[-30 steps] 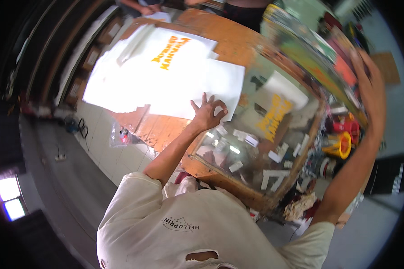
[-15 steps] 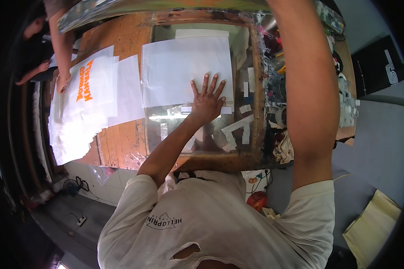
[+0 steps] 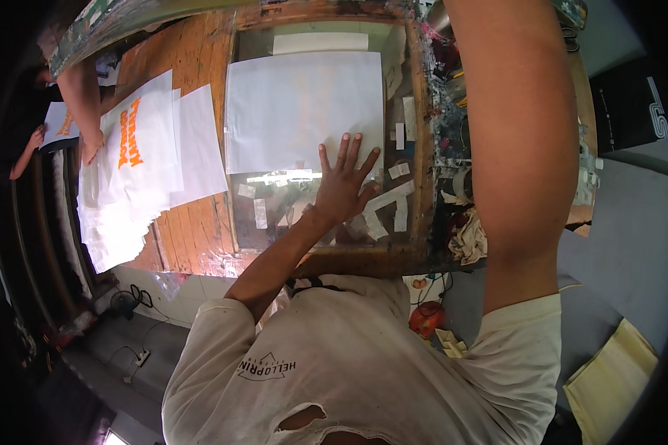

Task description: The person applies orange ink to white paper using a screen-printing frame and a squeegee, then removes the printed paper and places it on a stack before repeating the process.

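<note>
A blank white sheet (image 3: 289,104) lies on a glass panel (image 3: 282,228) set into the wooden table. My left hand (image 3: 346,178) rests open, fingers spread over the sheet's near right corner and palm past its near edge. A faint orange tint shows through the sheet. My right forearm (image 3: 523,126) reaches up past the upper edge of the picture, so my right hand is hidden. Along the top left runs a long, paint-stained edge (image 3: 137,22), raised above the table. Pale tape pieces (image 3: 390,199) stick to the glass near my left hand.
Left of the glass, white sheets with orange print (image 3: 152,133) overlap on the wood (image 3: 189,237). A co-worker's arm (image 3: 82,96) reaches over them; farther left a hand (image 3: 37,137) holds a printed sheet. A crumpled rag (image 3: 467,236) and paint-stained clutter lie on the right.
My left hand has slid toward me and now covers less of the sheet. At far left, a printed sheet has come into clearer view in a person's hand. The whole view has shifted slightly.
</note>
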{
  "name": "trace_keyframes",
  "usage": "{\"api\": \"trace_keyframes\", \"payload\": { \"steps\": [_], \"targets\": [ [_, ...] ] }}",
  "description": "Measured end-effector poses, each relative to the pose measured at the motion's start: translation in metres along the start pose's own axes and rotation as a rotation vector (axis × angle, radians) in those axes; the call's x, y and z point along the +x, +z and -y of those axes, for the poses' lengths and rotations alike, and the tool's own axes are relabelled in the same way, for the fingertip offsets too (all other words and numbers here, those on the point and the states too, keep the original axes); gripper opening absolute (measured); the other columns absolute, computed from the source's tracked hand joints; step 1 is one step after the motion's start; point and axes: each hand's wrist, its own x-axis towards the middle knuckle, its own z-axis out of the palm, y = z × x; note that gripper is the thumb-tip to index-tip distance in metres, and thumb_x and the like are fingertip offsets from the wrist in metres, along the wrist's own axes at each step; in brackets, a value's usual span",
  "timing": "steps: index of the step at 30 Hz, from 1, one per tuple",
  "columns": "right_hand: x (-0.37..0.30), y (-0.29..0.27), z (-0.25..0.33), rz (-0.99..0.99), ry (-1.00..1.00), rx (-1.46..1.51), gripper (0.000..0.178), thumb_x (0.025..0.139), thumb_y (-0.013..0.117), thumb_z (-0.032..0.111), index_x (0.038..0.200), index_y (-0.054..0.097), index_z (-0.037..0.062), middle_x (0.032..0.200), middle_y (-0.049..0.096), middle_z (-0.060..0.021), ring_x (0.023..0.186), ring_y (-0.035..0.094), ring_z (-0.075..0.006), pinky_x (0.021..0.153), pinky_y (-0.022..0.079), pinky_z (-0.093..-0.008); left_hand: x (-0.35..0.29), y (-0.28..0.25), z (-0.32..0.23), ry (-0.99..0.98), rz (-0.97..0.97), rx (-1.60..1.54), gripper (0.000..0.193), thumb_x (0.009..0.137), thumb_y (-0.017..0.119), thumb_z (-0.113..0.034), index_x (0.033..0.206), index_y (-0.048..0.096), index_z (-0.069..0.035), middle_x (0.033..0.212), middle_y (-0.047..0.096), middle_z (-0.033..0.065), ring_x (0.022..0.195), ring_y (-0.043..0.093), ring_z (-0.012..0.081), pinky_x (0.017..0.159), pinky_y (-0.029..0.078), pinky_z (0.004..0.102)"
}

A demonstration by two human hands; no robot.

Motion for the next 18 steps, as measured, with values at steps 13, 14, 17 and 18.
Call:
{"api": "trace_keyframes", "payload": {
  "steps": [13, 14, 17, 18],
  "targets": [
    [-0.002, 0.003, -0.001, -0.003, 0.006, -0.015, 0.044, 0.097, 0.053, 0.033, 0.098, 0.08, -0.0027, 0.1, 0.075, -0.0234, 0.091, 0.074, -0.0322, 0.088, 0.058, -0.0425, 0.02, 0.014, -0.017, 0.024, 0.02, 0.013, 0.082, 0.095, 0.062, -0.059, 0.159, 0.039, -0.014, 0.168, 0.021, 0.025, 0.158, 0.011, 0.0446, 0.114, 0.01, 0.0815],
    [-0.002, 0.003, -0.001, -0.003, 0.007, -0.016, 0.045, 0.097, 0.053, 0.033, 0.099, 0.08, -0.0027, 0.1, 0.075, -0.0235, 0.091, 0.074, -0.0322, 0.088, 0.058, -0.0425, 0.021, 0.015, -0.018, 0.026, 0.019, 0.013, 0.082, 0.095, 0.062, -0.059, 0.159, 0.039, -0.014, 0.168, 0.021, 0.0251, 0.158, 0.011, 0.0447, 0.114, 0.01, 0.0816],
    [-0.002, 0.004, -0.001, -0.002, 0.013, -0.021, 0.045, 0.098, 0.052, 0.034, 0.099, 0.08, -0.0026, 0.101, 0.075, -0.0236, 0.092, 0.074, -0.0322, 0.089, 0.057, -0.0425, 0.024, 0.017, -0.023, 0.026, 0.024, 0.012, 0.081, 0.097, 0.059, -0.06, 0.16, 0.037, -0.014, 0.168, 0.02, 0.0253, 0.158, 0.011, 0.0446, 0.114, 0.011, 0.0817],
    [-0.003, 0.004, -0.001, -0.003, 0.013, -0.023, 0.046, 0.098, 0.052, 0.034, 0.1, 0.08, -0.0026, 0.102, 0.075, -0.0237, 0.092, 0.074, -0.0322, 0.089, 0.057, -0.0425, 0.025, 0.018, -0.025, 0.021, 0.037, 0.011, 0.081, 0.097, 0.058, -0.06, 0.16, 0.037, -0.013, 0.168, 0.02, 0.0253, 0.158, 0.011, 0.0446, 0.114, 0.011, 0.0818]
  ]
}}
